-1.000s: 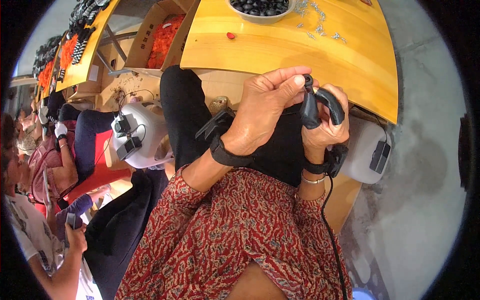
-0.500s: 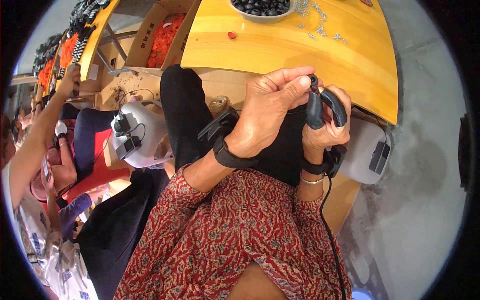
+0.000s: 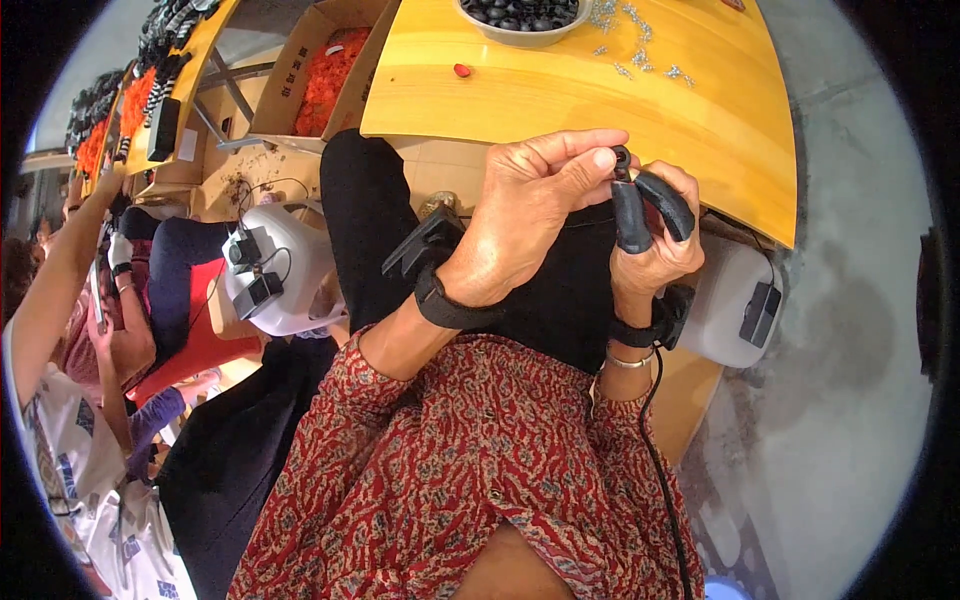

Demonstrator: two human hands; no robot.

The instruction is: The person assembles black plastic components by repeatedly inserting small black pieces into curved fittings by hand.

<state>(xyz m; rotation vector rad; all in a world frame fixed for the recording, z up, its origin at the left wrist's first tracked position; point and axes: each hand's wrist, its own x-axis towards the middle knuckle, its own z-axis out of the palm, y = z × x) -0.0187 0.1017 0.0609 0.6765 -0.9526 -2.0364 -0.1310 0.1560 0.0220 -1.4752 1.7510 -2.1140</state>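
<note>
While both hands met above the lap before the yellow table (image 3: 600, 100), the left hand (image 3: 530, 215) pinched a small black ring (image 3: 621, 158) against the right hand (image 3: 655, 245), whose black-capped fingers (image 3: 630, 215) curled closed, seemingly fitting it; steady alignment seemed needed next.

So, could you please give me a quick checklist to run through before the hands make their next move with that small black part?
1. Small black part pinched at the left hand fingertips: ok.
2. Right hand closed beside it, its black finger covers on: ok.
3. Part seated properly: cannot tell, too small.
4. Bowl of black parts on the yellow table: ok.
5. Small metal pieces lie scattered: not ok.
</note>
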